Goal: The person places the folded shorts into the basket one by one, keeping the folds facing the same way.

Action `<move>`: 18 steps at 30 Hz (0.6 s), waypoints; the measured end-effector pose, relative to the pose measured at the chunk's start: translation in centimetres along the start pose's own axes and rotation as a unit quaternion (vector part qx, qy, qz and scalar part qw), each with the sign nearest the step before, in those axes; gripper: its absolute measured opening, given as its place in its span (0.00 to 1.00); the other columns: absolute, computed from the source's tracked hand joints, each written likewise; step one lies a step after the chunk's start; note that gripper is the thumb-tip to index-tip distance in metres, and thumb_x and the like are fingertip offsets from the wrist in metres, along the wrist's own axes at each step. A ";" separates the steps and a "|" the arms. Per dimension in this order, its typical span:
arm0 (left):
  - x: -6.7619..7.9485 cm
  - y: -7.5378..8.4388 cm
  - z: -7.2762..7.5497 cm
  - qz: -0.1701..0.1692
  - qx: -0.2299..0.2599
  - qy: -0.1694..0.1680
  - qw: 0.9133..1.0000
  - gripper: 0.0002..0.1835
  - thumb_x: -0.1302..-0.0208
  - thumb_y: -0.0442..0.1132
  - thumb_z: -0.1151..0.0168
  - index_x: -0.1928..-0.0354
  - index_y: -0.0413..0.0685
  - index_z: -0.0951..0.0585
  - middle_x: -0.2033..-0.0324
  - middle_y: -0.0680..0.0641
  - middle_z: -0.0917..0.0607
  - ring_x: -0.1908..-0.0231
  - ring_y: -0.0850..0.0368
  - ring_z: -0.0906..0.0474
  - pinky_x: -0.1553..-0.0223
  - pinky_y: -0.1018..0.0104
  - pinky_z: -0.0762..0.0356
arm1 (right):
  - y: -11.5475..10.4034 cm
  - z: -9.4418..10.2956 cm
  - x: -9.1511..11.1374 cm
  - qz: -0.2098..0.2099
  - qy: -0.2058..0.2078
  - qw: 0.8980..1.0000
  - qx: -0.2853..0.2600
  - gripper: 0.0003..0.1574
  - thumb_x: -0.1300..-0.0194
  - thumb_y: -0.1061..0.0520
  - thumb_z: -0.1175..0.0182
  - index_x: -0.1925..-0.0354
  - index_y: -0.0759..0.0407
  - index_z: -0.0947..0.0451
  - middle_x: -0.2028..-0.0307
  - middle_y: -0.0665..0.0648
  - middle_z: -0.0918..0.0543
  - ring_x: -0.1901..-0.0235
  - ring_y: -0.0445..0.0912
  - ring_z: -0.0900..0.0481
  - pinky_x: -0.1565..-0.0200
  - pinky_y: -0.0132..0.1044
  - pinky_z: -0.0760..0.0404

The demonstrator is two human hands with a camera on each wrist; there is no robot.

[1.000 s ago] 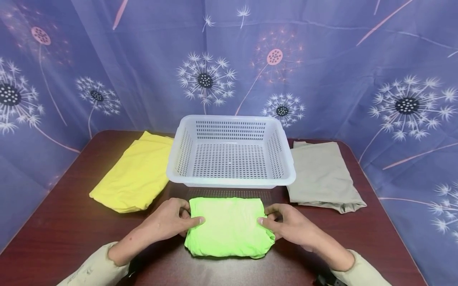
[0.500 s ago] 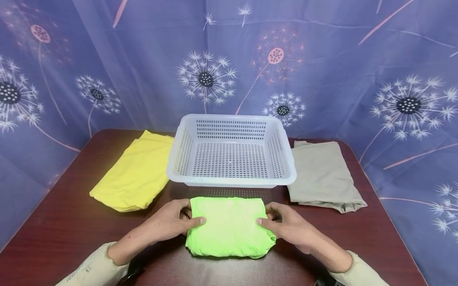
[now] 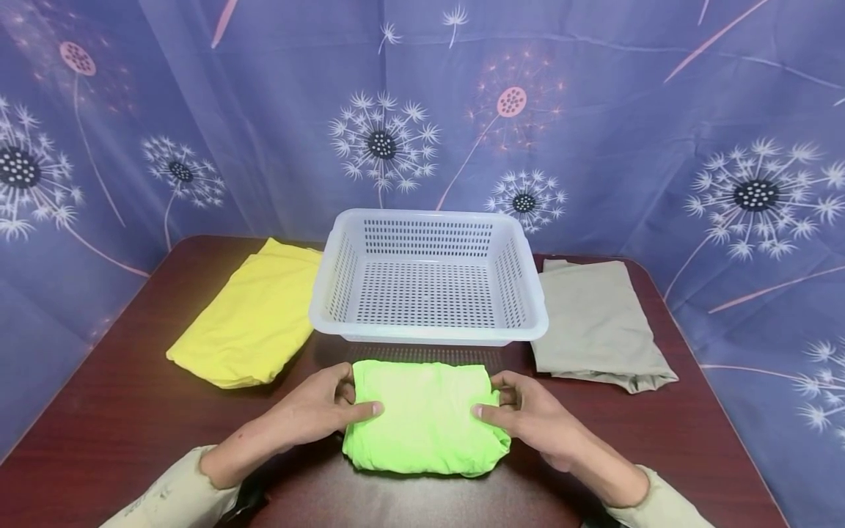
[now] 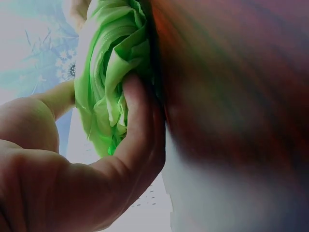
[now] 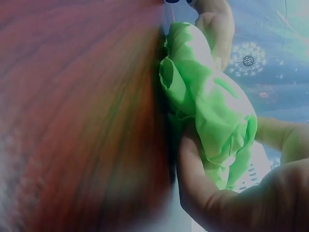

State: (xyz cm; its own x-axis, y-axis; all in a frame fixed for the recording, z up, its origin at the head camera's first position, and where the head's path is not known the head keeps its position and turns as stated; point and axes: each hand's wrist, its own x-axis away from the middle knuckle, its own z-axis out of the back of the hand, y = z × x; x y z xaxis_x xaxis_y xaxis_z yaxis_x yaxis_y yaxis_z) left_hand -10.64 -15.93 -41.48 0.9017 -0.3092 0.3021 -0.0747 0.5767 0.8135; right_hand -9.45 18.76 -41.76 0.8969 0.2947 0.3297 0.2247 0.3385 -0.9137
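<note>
A bright green folded cloth (image 3: 428, 422) lies at the front middle of the table, its several layers showing at the side in the left wrist view. My left hand (image 3: 317, 405) grips its left end, thumb on top and fingers at the side and underneath. At the other end my right hand (image 3: 538, 418) pinches it the same way, the thumb lying on the upper face. In the right wrist view the fingers (image 5: 193, 164) reach under the loose end of the green cloth. Some fingertips are hidden by the fabric.
Behind the green cloth stands a white perforated plastic basket (image 3: 429, 334) with nothing in it. A folded yellow cloth (image 3: 251, 315) lies to its left, a folded grey cloth (image 3: 597, 323) to its right. The dark red wooden table (image 3: 86, 411) backs onto a blue dandelion-print curtain (image 3: 277, 110).
Both hands keep their grip on the green cloth and barely move. The view has shifted very slightly; the basket and other cloths stay put.
</note>
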 end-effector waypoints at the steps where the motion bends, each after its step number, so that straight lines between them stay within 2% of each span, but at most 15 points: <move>1: 0.0 0.0 0.0 0.002 0.000 0.001 1.000 0.28 0.39 0.56 0.21 0.58 0.43 0.25 0.71 0.48 0.23 0.71 0.56 0.28 0.71 0.62 0.27 | 0.1 0.0 -0.1 0.001 -0.001 1.000 -0.003 0.32 0.32 0.54 0.27 0.41 0.69 0.28 0.66 0.54 0.31 0.67 0.47 0.30 0.66 0.36 0.26; 7: 0.1 0.1 -0.1 0.009 0.006 -0.004 1.000 0.29 0.40 0.56 0.21 0.59 0.42 0.27 0.76 0.51 0.28 0.75 0.58 0.33 0.74 0.63 0.31 | 0.2 0.0 -0.1 0.005 -0.008 1.000 -0.021 0.29 0.32 0.56 0.28 0.42 0.69 0.28 0.68 0.53 0.28 0.68 0.45 0.28 0.67 0.35 0.25; 14: 0.3 0.3 0.0 0.007 0.035 -0.018 0.999 0.29 0.38 0.54 0.21 0.58 0.40 0.28 0.78 0.53 0.33 0.76 0.59 0.37 0.74 0.65 0.34 | -0.1 0.0 0.1 0.006 -0.006 1.000 -0.025 0.30 0.33 0.57 0.27 0.41 0.69 0.28 0.66 0.54 0.26 0.67 0.45 0.27 0.66 0.35 0.24; 18: 0.5 0.4 0.0 0.004 0.047 -0.020 0.999 0.28 0.38 0.53 0.21 0.55 0.40 0.27 0.73 0.50 0.26 0.74 0.58 0.32 0.73 0.65 0.31 | -0.3 0.1 0.4 0.004 -0.003 1.000 -0.024 0.30 0.33 0.56 0.27 0.41 0.68 0.28 0.66 0.54 0.27 0.66 0.45 0.28 0.65 0.35 0.24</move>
State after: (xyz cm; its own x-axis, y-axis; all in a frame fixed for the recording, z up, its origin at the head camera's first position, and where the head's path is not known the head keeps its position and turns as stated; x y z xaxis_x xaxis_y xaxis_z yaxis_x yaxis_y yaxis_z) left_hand -10.23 -15.80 -40.99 0.8830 -0.3369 0.3268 -0.1226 0.5065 0.8534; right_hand -9.22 18.92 -41.32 0.8966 0.3022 0.3237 0.2360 0.2924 -0.9267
